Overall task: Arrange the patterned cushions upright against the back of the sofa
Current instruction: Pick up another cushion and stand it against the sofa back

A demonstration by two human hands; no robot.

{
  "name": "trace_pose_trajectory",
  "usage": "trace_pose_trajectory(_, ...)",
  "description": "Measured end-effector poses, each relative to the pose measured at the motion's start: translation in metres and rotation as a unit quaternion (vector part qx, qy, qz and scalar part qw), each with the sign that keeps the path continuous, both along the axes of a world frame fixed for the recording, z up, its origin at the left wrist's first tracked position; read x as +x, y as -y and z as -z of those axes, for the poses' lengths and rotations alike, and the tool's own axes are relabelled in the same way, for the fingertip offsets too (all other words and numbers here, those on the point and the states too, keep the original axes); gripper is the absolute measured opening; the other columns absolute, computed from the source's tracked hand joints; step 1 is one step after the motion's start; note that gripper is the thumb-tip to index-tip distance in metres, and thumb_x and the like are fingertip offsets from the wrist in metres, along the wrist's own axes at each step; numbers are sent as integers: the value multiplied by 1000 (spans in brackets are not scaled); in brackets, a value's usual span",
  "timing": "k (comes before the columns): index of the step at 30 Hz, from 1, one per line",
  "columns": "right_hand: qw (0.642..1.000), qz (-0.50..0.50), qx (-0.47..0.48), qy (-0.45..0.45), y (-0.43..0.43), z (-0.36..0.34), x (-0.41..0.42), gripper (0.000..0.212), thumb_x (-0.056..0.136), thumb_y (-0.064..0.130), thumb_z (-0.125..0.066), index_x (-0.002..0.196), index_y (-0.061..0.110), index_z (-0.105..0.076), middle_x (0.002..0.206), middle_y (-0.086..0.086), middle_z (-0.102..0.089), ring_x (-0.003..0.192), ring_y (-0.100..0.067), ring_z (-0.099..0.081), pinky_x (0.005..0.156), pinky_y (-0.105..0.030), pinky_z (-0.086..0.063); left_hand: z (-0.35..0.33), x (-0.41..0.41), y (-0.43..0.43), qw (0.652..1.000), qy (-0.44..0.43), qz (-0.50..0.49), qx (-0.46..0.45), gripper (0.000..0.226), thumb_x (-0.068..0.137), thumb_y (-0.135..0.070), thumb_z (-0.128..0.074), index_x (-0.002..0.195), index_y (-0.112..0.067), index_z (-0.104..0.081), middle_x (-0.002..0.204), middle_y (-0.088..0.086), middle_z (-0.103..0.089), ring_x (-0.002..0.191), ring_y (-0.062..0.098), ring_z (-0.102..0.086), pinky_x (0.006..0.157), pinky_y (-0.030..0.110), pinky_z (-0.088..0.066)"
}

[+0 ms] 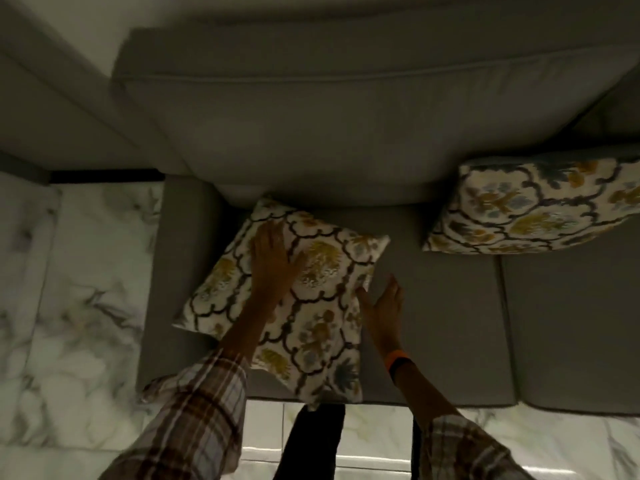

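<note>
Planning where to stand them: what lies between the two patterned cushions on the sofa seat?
Only bare grey seat fabric between the left floral cushion and the right floral cushion, per the head view.

The scene is dim and soft, with mild blur throughout (the hands most). Glare shines on the marble floor (363, 455) at the bottom edge; wide-angle distortion bends the sofa (346, 109).

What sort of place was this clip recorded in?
Most likely a home living room: a grey sofa with two patterned cushions on its seat, standing on a glossy marble-look floor.
</note>
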State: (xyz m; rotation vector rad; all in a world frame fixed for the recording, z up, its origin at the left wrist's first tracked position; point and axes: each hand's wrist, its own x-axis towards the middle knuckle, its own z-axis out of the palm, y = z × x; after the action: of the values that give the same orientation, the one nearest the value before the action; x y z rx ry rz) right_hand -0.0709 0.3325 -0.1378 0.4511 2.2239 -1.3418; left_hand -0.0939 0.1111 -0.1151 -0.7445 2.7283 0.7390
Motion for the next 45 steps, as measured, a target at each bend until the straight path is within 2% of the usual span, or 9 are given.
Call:
trace_pose_trajectory(5,988,106,-73,88,73,20,10,114,87,64,-70,167,23,1,174,-7,-16,158,-31,-24,126,-55,-29,25,7,101,982,94,-141,88,103,75,-78,-52,156,-27,-12,162,14,-21,145,40,-28,117,64,-24)
trace_pose_trajectory(10,967,177,-158,90,81,33,5,111,81,58,-81,164,23,-16,145,7,-57,139,-25,-54,119,-56,-41,40,22,130,924,180,-220,257,130,50,-97,-55,156,-32,-14,159,11,-35,139,38,-41,117,59,-31)
trace_pose_trajectory(15,976,154,-148,47,60,14,5,106,77,68,-77,161,29,-25,157,4,-51,141,-22,-52,118,-57,-42,25,32,127,884,129,-261,365,119,48,-84,-77,146,-28,-44,141,1,-58,119,24,-61,107,49,-49)
trace_pose_trajectory(23,976,132,-156,-80,-34,-32,-16,83,83,55,-77,153,25,-44,147,2,-62,134,-16,-61,111,-46,-52,-30,55,17,873,-17,-244,422,102,65,-61,-84,149,-32,-36,151,0,-49,135,20,-51,113,48,-43)
trace_pose_trajectory(29,971,101,-175,-125,-169,-52,-55,76,84,45,-72,151,19,-45,141,5,-63,128,-6,-64,103,-27,-56,-48,45,-142,921,-76,-150,352,100,76,5,-79,153,-5,-16,142,-9,-24,133,10,-29,87,-12,-31)
trace_pose_trajectory(34,967,138,-161,-142,-314,-54,-99,70,78,68,-73,136,38,-50,126,35,-68,120,9,-63,93,-12,-54,-26,24,-306,921,-42,-145,359,147,36,-88,-73,154,-20,-18,157,-13,-21,141,11,-31,114,24,-35)
trace_pose_trajectory(36,962,167,-149,-154,-377,-52,-118,71,77,77,-69,134,39,-51,126,35,-68,120,9,-63,94,-12,-53,-9,9,-373,918,-47,-114,377,144,34,-92,-69,150,-31,-10,149,-33,-13,138,-2,-25,112,8,-28)
trace_pose_trajectory(42,946,221,-121,-204,-570,-40,-189,85,89,66,-59,155,16,-40,141,16,-56,125,10,-59,98,-10,-50,15,-71,-554,923,-60,40,378,96,61,-73,-77,140,-67,-21,151,-39,-26,143,-8,-30,122,36,-32)
trace_pose_trajectory(45,942,229,-113,-218,-651,-30,-231,94,86,77,-58,158,20,-36,146,13,-55,130,4,-59,101,-15,-51,22,-122,-629,916,-41,61,395,94,65,-70,-77,146,-48,-33,152,-20,-40,141,-3,-38,120,44,-35)
